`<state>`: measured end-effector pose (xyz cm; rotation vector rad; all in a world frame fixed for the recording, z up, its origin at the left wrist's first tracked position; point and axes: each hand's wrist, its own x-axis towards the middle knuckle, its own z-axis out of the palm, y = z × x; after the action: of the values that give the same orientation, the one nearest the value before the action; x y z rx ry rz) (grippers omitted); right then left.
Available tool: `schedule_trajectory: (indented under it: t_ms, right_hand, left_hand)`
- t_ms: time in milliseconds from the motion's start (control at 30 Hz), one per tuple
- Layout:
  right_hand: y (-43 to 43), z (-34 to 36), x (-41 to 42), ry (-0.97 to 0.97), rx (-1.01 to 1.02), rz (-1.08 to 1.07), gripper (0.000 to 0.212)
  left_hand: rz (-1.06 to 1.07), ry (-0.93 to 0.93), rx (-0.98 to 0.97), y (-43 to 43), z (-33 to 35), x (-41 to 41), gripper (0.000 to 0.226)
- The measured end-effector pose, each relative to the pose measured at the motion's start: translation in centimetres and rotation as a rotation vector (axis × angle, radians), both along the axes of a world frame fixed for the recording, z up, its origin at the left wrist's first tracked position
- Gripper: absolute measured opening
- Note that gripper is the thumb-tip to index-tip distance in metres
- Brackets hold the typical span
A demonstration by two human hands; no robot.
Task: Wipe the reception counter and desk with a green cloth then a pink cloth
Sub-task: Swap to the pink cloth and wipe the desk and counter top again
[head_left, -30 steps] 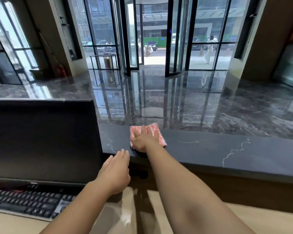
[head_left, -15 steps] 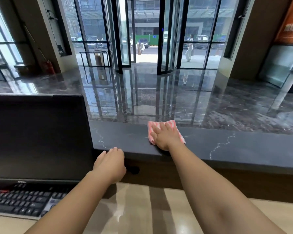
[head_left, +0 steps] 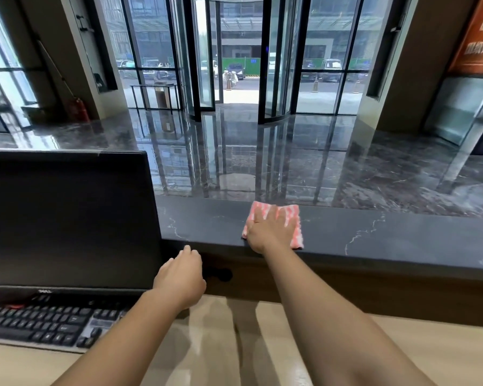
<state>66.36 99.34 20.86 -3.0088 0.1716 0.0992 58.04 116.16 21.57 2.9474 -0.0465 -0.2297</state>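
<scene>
Near Dell monitor [head_left: 64,218], right hand [head_left: 268,231] on pink cloth [head_left: 292,215]

Daylit glass doors [head_left: 236,59] face a glossy dark marble floor [head_left: 290,162].

Two hands are in view, the left hand [head_left: 180,277] and the right hand [head_left: 268,231]. One pink cloth [head_left: 292,217] lies under the right hand; one monitor [head_left: 64,218] and one keyboard [head_left: 45,324] sit left of the left hand.

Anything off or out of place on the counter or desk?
Nothing stands out. The right hand presses the pink cloth flat on the dark counter; monitor and keyboard sit in place, no spills visible.
</scene>
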Motion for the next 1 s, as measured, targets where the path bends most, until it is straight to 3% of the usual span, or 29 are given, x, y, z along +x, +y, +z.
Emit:
schedule_trajectory:
  t_ms: [100,233,400,533,700,900,1000]
  right_hand:
    - [5.7,-0.2,-0.2,0.033,-0.003,0.212,0.070]
    - [11.0,-0.9,-0.9,0.025,0.033,0.452,0.059]
    - [8.7,-2.1,-0.8,-0.079,-0.038,0.558,0.062]
    - [3.6,-1.9,-1.3,-0.114,-0.024,0.517,0.054]
    - [-5.0,-2.3,-2.9,-0.158,-0.075,0.380,0.054]
    - [-14.6,-3.4,-3.5,-0.139,-0.213,0.166,0.061]
    - [-15.6,-3.4,-3.7,-0.121,-0.179,0.066,0.058]
  left_hand:
    - [0.024,0.029,-0.014,0.7,-0.1,-0.4,0.014]
    - [0.066,0.062,-0.030,1.9,-0.9,-0.5,0.041]
    - [0.083,0.103,0.016,1.6,-1.2,-1.3,0.042]
    - [0.026,0.023,0.025,-0.9,-0.7,-1.1,0.036]
    - [-0.003,-0.133,0.050,-4.2,-0.4,-0.1,0.066]
    - [-0.064,-0.100,0.090,-6.2,-1.6,0.1,0.063]
    - [-0.067,-0.112,0.079,-6.0,-1.8,0.0,0.063]
